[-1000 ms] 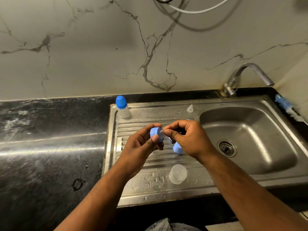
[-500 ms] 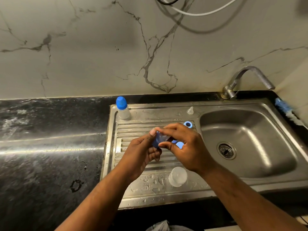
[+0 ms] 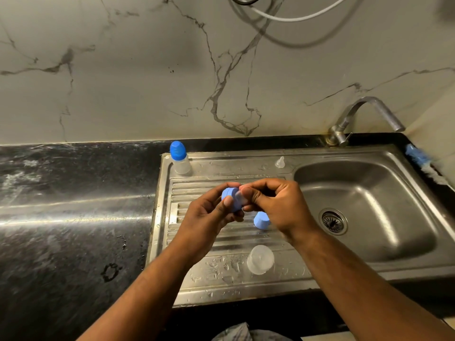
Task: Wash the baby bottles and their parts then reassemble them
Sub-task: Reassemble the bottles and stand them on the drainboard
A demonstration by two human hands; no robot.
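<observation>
Over the ribbed drainboard (image 3: 197,279), my left hand (image 3: 209,212) grips a blue screw ring (image 3: 230,196). My right hand (image 3: 275,205) pinches a clear teat (image 3: 238,196) at the ring's opening. A blue cap (image 3: 260,220) lies on the drainboard just below my right hand. A clear bottle body (image 3: 260,259) lies near the front edge. An assembled small bottle with a blue cap (image 3: 179,157) stands at the drainboard's back left corner. A second clear teat (image 3: 280,162) stands at the back, beside the basin.
The steel sink basin (image 3: 369,217) with its drain lies to the right, the tap (image 3: 364,114) behind it. A blue bottle brush (image 3: 421,159) rests on the far right rim. Wet black counter (image 3: 73,217) stretches left. A marble wall rises behind.
My hands rose slightly and spread apart. The ring and teat show again between my fingertips. The second blue ring seen behind my hands half a second ago is hidden now.
</observation>
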